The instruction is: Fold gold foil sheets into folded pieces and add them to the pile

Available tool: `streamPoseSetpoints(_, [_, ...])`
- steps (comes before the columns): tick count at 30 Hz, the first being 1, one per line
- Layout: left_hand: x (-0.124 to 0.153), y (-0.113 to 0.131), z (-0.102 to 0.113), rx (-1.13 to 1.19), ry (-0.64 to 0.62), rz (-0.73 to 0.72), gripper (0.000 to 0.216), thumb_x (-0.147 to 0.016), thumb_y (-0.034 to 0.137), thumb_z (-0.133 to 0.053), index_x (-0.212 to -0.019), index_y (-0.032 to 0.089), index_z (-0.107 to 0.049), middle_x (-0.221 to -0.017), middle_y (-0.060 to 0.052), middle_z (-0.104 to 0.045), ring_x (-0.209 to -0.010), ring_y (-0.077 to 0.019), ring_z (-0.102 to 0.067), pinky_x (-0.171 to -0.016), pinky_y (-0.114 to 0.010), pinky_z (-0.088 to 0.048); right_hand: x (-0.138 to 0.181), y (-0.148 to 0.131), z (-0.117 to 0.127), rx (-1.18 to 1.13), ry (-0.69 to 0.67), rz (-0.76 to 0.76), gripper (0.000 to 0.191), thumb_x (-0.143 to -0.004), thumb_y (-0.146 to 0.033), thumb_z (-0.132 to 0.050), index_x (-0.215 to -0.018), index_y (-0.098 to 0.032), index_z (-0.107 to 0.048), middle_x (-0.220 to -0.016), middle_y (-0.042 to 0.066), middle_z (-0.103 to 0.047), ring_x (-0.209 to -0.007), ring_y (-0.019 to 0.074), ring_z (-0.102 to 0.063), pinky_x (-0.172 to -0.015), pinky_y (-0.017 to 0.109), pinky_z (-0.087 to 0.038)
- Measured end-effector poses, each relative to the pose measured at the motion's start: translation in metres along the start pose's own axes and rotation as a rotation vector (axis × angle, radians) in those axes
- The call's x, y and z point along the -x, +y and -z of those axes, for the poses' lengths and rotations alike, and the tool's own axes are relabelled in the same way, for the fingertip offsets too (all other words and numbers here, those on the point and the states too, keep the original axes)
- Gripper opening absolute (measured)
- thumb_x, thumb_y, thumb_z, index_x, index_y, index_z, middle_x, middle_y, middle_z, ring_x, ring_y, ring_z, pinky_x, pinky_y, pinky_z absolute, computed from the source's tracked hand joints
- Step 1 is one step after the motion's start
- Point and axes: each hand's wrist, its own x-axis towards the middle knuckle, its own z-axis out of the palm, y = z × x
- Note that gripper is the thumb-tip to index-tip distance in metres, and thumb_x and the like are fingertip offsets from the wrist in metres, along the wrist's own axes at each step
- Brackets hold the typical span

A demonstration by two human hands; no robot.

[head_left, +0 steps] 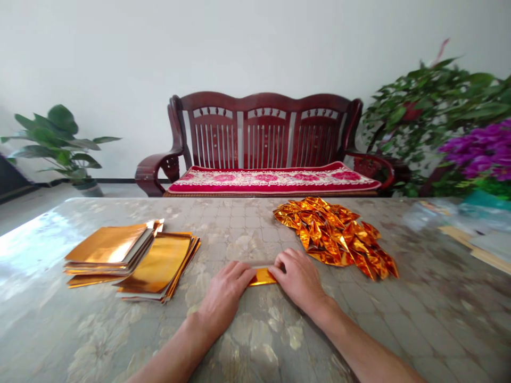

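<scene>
A strip of gold foil paper (263, 276), partly folded with a pale edge at the back, lies on the table in front of me. My left hand (231, 279) grips its left end, the fingers pressed together. At the other end, my right hand (297, 274) pinches the paper between thumb and curled fingers. Both palms hide the ends of the sheet. To the left sit two stacks of flat gold foil sheets, one stack (109, 244) overlapping the nearer one (163, 263). Right of my hands is a heap of folded gold foil pieces (331, 234).
The table (255, 340) has a glossy flower-patterned cover. Clear plastic bags (429, 213) and flat card pieces (491, 247) lie at its right end. Beyond stands a dark red wooden bench (263, 133) with a patterned cushion. Plants flank it, with purple flowers (479, 149) at the right.
</scene>
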Motion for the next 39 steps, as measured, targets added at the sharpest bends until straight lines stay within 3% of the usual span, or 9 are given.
streamPoseSetpoints(5, [0.000, 0.001, 0.003, 0.004, -0.077, -0.147, 0.033, -0.097, 0.017, -0.050, -0.126, 0.028, -0.059, -0.124, -0.002, -0.065, -0.113, -0.0193, -0.057, -0.101, -0.032, -0.045, 0.000, 0.001, 0.001, -0.019, -0.023, -0.021, 0.017, -0.084, -0.029, -0.069, -0.070, -0.023, -0.060, -0.079, -0.001, -0.063, -0.078, 0.0180, -0.055, -0.072, 0.029, -0.033])
streamPoseSetpoints(14, [0.005, 0.007, 0.003, -0.146, -0.137, -0.154, 0.039, -0.096, 0.012, -0.047, -0.132, 0.023, -0.055, -0.132, -0.006, -0.063, -0.119, -0.0236, -0.057, -0.102, -0.039, -0.048, 0.000, 0.010, -0.001, -0.150, -0.047, -0.037, 0.011, -0.085, -0.022, -0.065, -0.075, -0.022, -0.062, -0.081, -0.002, -0.063, -0.082, 0.0168, -0.057, -0.075, 0.028, -0.036])
streamPoseSetpoints(23, [0.008, 0.020, 0.004, -0.256, -0.200, -0.117, 0.044, -0.094, 0.011, -0.052, -0.137, 0.020, -0.051, -0.140, -0.010, -0.057, -0.128, -0.0261, -0.054, -0.105, -0.041, -0.048, 0.001, 0.012, -0.003, -0.292, 0.062, -0.087, 0.008, -0.083, -0.017, -0.059, -0.077, -0.021, -0.062, -0.082, 0.000, -0.065, -0.080, 0.0171, -0.059, -0.073, 0.026, -0.040])
streamPoseSetpoints(39, [0.017, 0.024, -0.012, -0.400, -0.119, -0.126, 0.044, -0.094, 0.014, -0.053, -0.137, 0.020, -0.050, -0.142, -0.011, -0.055, -0.131, -0.0261, -0.051, -0.106, -0.040, -0.045, 0.007, 0.002, 0.004, -0.153, -0.021, 0.103, 0.012, -0.087, -0.021, -0.067, -0.078, -0.025, -0.074, -0.083, -0.001, -0.068, -0.086, 0.0174, -0.058, -0.079, 0.029, -0.041])
